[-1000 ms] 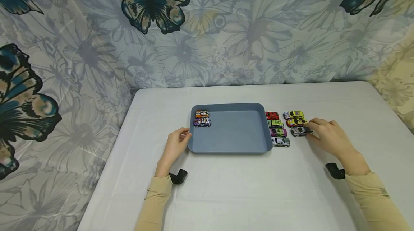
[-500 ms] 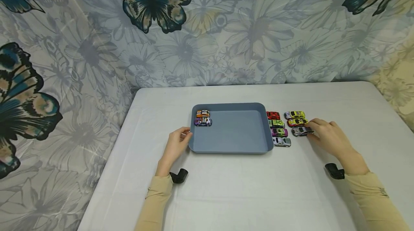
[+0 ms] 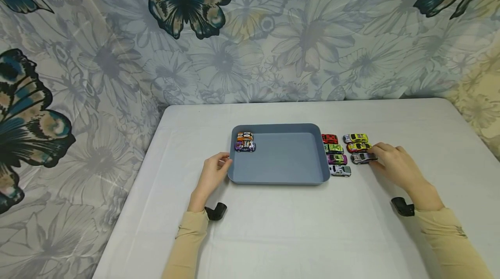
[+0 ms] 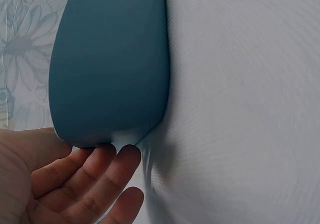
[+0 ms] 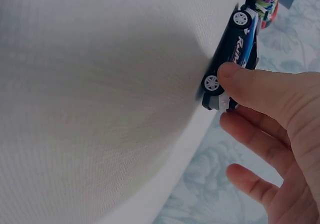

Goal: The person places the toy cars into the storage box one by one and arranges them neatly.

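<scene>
White table (image 3: pixel 281 227), grey tray (image 3: pixel 289 157) between left hand (image 3: pixel 212 172) and seven toy cars (image 3: pixel 354 147).

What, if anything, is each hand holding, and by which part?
The right hand holds a grey-and-black toy car by the end nearest it, thumb on the side beside a wheel. The left hand grips the tray by its left edge.

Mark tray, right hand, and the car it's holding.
Tray (image 3: pixel 285 159), head view: bare floor.
Right hand (image 3: pixel 398 167), head view: back of the hand.
Held car (image 5: pixel 230 50), right wrist view: its dark side.
</scene>
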Motion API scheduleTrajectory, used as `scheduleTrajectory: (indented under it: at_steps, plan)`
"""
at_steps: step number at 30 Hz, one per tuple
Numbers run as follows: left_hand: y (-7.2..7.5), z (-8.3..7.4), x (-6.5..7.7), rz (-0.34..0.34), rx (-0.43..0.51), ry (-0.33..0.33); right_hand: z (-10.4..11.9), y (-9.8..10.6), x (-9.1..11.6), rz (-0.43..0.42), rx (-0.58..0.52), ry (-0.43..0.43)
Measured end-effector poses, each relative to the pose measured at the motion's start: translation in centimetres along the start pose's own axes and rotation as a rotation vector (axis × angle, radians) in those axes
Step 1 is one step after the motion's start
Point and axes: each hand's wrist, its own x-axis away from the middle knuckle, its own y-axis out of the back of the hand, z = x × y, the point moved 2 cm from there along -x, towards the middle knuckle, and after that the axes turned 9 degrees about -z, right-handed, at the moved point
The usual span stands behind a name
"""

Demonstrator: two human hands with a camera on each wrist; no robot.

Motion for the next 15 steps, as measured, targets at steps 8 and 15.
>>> scheduleTrajectory:
  at_steps: [8,15]
  plan:
    - [-0.04,0.0,-0.04,-0.002,0.0,0.0,0.13,0.26,-0.03,-0.011,-0.002,0.007]
    - [0.11,-0.13,0.0,0.003,0.001,0.006,0.63,0.87,-0.49,-0.027,-0.01,0.016]
